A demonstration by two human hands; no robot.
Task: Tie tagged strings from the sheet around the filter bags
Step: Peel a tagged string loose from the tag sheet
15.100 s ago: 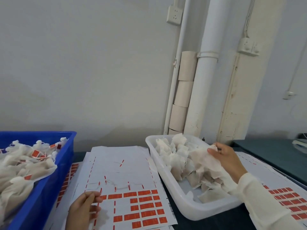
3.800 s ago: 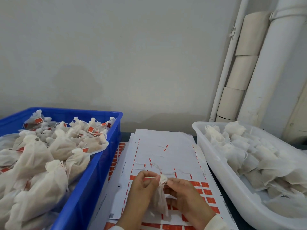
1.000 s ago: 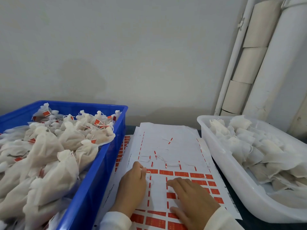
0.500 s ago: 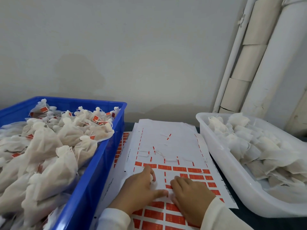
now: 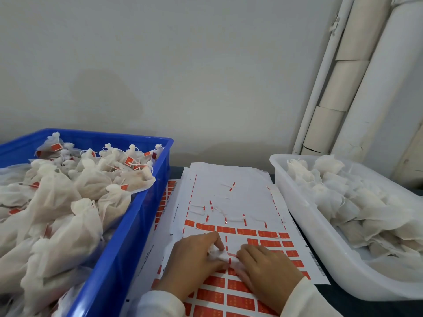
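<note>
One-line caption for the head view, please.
Both hands peel a tagged string off the sheet.

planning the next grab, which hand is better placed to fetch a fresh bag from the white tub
Right. The right hand lies on the sheet beside the white tub, while the left hand is toward the blue crate.

Both hands [image 5: 231, 264] on tag sheet [image 5: 231, 179], blue crate [image 5: 128, 236], white tub [image 5: 304, 216]

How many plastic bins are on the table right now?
2. The blue bin sits left of the tag sheet, full of tied bags; the white bin sits right, holding untied filter bags. Others may lie outside the frame.
</note>
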